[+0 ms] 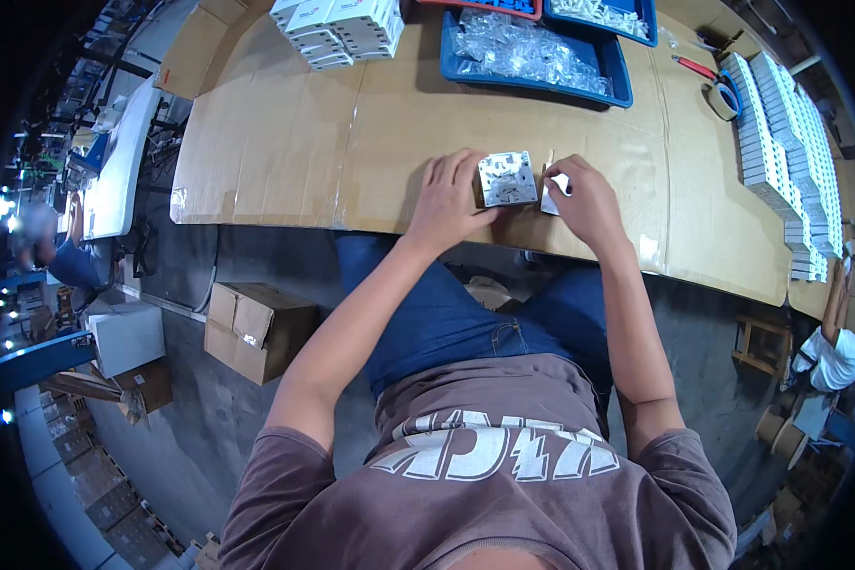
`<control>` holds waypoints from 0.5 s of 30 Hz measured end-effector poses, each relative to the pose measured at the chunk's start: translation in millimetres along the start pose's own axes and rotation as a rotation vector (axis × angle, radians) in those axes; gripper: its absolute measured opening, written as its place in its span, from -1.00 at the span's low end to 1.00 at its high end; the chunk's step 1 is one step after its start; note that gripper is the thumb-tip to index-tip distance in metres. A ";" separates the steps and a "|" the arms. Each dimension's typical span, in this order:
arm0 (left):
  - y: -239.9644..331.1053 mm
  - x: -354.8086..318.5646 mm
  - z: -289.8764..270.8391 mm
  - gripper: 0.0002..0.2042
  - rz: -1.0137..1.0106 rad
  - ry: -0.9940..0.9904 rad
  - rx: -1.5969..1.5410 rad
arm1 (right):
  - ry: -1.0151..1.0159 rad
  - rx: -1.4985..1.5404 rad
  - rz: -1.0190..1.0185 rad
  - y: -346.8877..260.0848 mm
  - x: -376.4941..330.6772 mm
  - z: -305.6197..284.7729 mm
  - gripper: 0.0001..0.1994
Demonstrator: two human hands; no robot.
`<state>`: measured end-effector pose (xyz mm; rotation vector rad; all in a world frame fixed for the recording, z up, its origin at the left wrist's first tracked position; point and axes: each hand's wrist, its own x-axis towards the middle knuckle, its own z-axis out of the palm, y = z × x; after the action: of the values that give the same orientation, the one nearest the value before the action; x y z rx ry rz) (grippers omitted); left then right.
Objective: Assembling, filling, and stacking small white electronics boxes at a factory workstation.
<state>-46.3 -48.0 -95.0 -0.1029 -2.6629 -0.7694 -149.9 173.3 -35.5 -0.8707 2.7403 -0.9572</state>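
A small square white box [507, 179], its top face marked with grey shapes, lies near the table's front edge. I cannot tell whether those shapes are print or contents. My left hand [449, 198] grips its left side, fingers curled along the far corner and thumb at the near one. Just right of the box, my right hand [587, 201] has its fingers bent down and pinched on a flat white piece [552, 198]. Whether that piece is joined to the box does not show.
Ahead stand blue trays of clear plastic bags [532, 57] and white parts [603, 14]. White boxes are stacked at far left [342, 28] and along the right [784, 142], near a tape roll [723, 100] and red-handled tool [693, 66]. Another person [831, 356] is at far right.
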 end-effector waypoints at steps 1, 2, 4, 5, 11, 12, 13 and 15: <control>-5.6 1.1 -0.8 -0.15 0.012 0.011 0.027 | -0.007 0.042 0.046 1.7 -1.2 -7.3 -0.86; -9.7 3.1 -2.0 -0.15 0.011 0.003 0.020 | -0.012 0.082 0.095 5.9 -3.5 -11.8 -0.85; -17.1 10.8 -4.4 -0.09 0.047 -0.028 0.052 | 0.002 0.121 0.089 16.5 -4.6 -17.6 -0.84; -19.8 17.4 -5.8 -0.07 0.032 -0.067 0.067 | 0.002 0.149 0.112 17.4 -2.9 -22.1 -0.84; -30.6 27.4 0.3 -0.10 0.024 -0.127 0.067 | -0.009 0.258 0.162 11.8 16.3 -38.6 -0.81; -29.1 27.5 -1.6 -0.10 0.001 -0.145 0.063 | -0.008 0.268 0.175 10.3 25.8 -40.4 -0.82; -28.4 27.5 -3.9 -0.10 0.002 -0.154 0.070 | -0.001 0.278 0.180 8.7 38.3 -42.3 -0.82; -24.1 29.3 -6.6 -0.11 0.012 -0.130 0.065 | 0.019 0.282 0.170 9.5 66.0 -45.8 -0.82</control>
<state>-75.4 -72.9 -91.2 -0.1573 -2.8041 -0.6930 -222.1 167.4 0.5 -0.5751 2.5558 -1.2786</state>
